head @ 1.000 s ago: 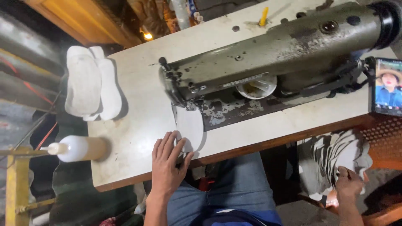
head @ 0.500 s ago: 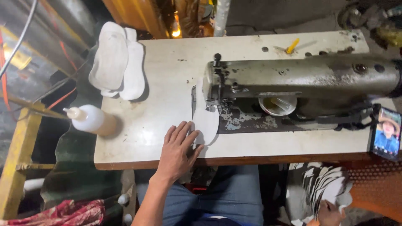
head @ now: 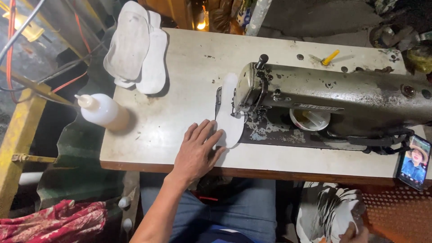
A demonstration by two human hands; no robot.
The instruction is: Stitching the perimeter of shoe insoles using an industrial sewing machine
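head view, left hand: lying flat with the grip wide, fingertips on the white insole at the sewing machine
right hand: low at the frame edge, can't tell its grip, reaching into a basket of white pieces
counter: squeeze bottle, insole stack

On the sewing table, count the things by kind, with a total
Sewing machine: 1
White insole under the needle: 1
Stack of white insoles: 1
Squeeze bottle: 1
Phone: 1
Yellow stick: 1
Total: 6
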